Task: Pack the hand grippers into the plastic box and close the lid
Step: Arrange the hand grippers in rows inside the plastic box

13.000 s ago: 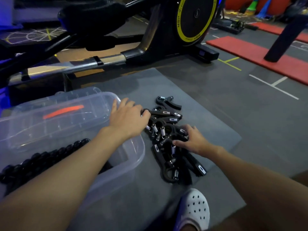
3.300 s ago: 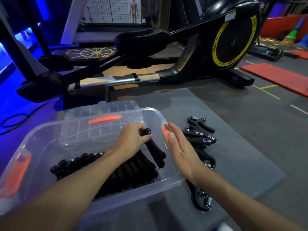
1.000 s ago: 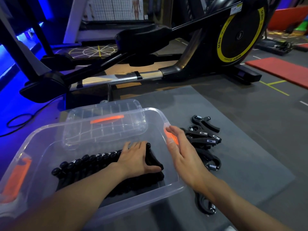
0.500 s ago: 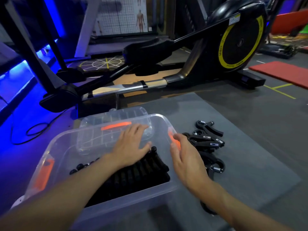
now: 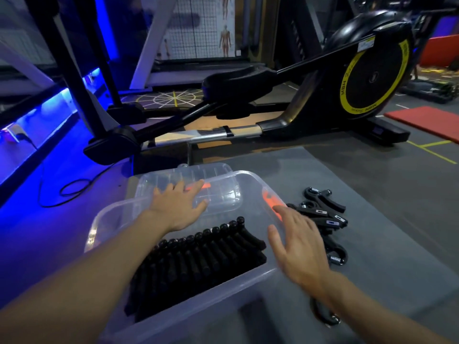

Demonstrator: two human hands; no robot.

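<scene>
A clear plastic box (image 5: 198,309) sits on the grey mat, holding a row of several black hand grippers (image 5: 198,256). Its clear lid (image 5: 218,177) with an orange latch lies just behind the box. My left hand (image 5: 177,207) reaches over the box's far wall with fingers spread, apparently flat on the lid. My right hand (image 5: 298,247) hovers open over the box's right end, fingertips near the orange side latch (image 5: 269,198). Several loose black hand grippers (image 5: 323,214) lie in a pile on the mat right of the box, partly hidden by my right hand.
A black elliptical trainer (image 5: 367,78) with a yellow-ringed flywheel stands behind the mat. Blue-lit floor and a black cable (image 5: 64,192) lie to the left. A red mat (image 5: 427,120) is at the far right. The grey mat (image 5: 372,189) stretches to the right.
My left hand has left the grippers in the box and moved forward onto the lid. My right hand has shifted slightly right, toward the loose pile. The camera tilted up.
</scene>
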